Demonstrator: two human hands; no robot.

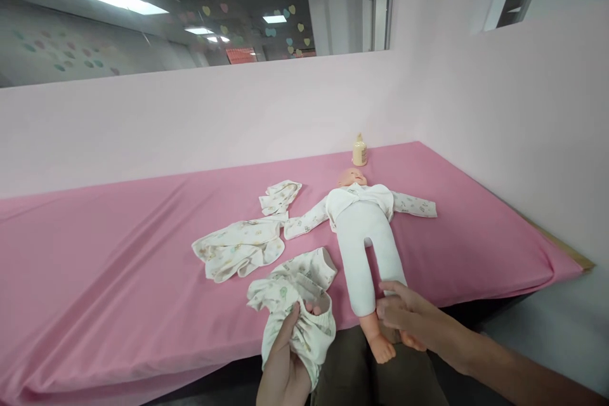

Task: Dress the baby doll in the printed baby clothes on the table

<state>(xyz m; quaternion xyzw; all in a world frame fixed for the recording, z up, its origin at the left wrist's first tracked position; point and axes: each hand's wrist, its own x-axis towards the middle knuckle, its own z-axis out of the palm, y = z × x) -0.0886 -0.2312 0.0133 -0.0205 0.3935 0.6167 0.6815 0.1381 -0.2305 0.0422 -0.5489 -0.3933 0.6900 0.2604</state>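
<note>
A baby doll (364, 228) lies on its back on the pink-covered surface, with its feet past the front edge, toward me. It wears a patterned long-sleeved top and white leggings. My right hand (412, 314) is closed around the doll's lower leg on the right, hiding the ankle; the foot shows below. In my left hand (285, 365) is a bunched pair of white patterned baby pants (318, 339), with the thumb outside and some fingertips showing inside the opening. Left of the doll lie a patterned baby garment (238, 247) and a smaller crumpled cloth piece (280, 196).
A cream pump bottle (360, 151) stands behind the doll's head near the wall. The pink sheet (118, 279) is wrinkled at left and hangs over the front edge. Pale walls (238, 114) close off the back and right, with a window or mirror (166, 19) above.
</note>
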